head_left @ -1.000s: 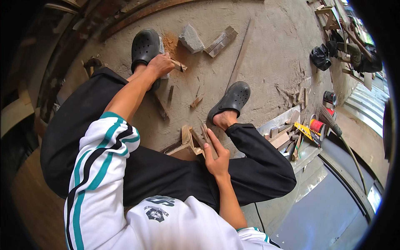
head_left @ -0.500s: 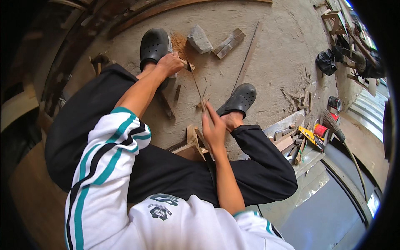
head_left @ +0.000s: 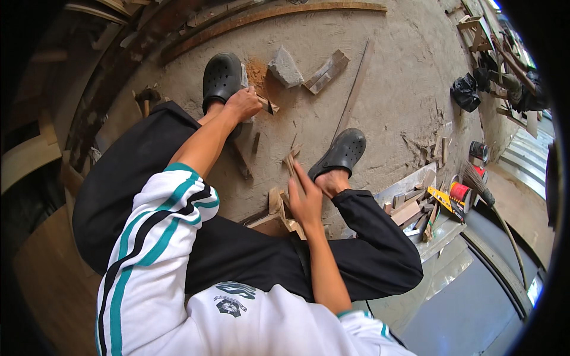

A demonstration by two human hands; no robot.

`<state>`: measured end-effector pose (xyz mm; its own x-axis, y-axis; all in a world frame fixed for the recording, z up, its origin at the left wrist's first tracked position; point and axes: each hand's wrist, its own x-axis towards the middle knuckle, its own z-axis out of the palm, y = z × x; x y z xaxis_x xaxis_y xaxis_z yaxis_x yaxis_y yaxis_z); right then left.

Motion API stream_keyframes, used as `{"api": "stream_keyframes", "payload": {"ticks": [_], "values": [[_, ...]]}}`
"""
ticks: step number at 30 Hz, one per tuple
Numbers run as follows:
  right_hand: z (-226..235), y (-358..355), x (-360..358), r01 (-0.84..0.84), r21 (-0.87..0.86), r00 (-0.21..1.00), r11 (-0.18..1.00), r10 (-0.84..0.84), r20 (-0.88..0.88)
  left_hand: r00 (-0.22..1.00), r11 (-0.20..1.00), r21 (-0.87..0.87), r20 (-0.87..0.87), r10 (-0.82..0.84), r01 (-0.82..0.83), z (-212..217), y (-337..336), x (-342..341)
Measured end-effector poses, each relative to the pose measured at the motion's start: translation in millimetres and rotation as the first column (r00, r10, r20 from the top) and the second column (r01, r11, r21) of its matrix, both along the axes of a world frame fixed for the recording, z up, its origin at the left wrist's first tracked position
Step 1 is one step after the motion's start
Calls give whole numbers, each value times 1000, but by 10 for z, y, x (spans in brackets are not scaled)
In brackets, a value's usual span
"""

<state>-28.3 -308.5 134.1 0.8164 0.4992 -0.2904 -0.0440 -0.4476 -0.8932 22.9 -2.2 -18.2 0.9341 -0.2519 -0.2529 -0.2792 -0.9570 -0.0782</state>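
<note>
My left hand (head_left: pixel 242 105) is closed around a small piece of wood (head_left: pixel 266 103), pressing it down beside my left clog (head_left: pixel 222 77) and a grey block. A dark wedge shape shows at the wood's end. Lower and to the right, my right hand (head_left: pixel 306 199) is closed on the wooden handle (head_left: pixel 291 158) of what looks like a thin saw, its fingers stretched along the grip. The blade is smeared and hardly shows now. Orange sawdust (head_left: pixel 256 72) lies on the floor just beyond the held wood. My right clog (head_left: pixel 345 151) rests right of the right hand.
A broken grey block (head_left: pixel 285 67) and another block (head_left: pixel 327 71) lie ahead, with a long thin strip (head_left: pixel 355 89) to their right. Wood offcuts (head_left: pixel 408 209), a yellow tool (head_left: pixel 442 200), a paint can (head_left: pixel 477 149) and a broom (head_left: pixel 476 181) are at the right. A black bag (head_left: pixel 465 92) sits farther off.
The thin blade line that ran between my hands has nearly vanished from sight. Both hands keep their grips, and the whole scene sits slightly lower in the picture.
</note>
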Motion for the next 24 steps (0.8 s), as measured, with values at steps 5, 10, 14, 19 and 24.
{"api": "stream_keyframes", "payload": {"ticks": [5,10,14,19,24], "values": [[384,-364,-286,-4,-37,1000,999,3,-30,1000,1000,16,-5,17,-17,115,-36,-40],[19,14,-23,-5,-56,1000,998,5,-14,999,999,-28,3,46,-46,2,15,33],[624,-528,-389,-8,-17,999,1000,7,-51,998,998,50,35,-45,43,-4,47,19],[-157,126,85,12,-21,998,1000,-11,55,1000,1000,-8,21,17,-17,7,-56,104],[643,-374,-325,-72,-73,997,995,72,2,999,995,82,11,-54,52,51,14,-45]]}}
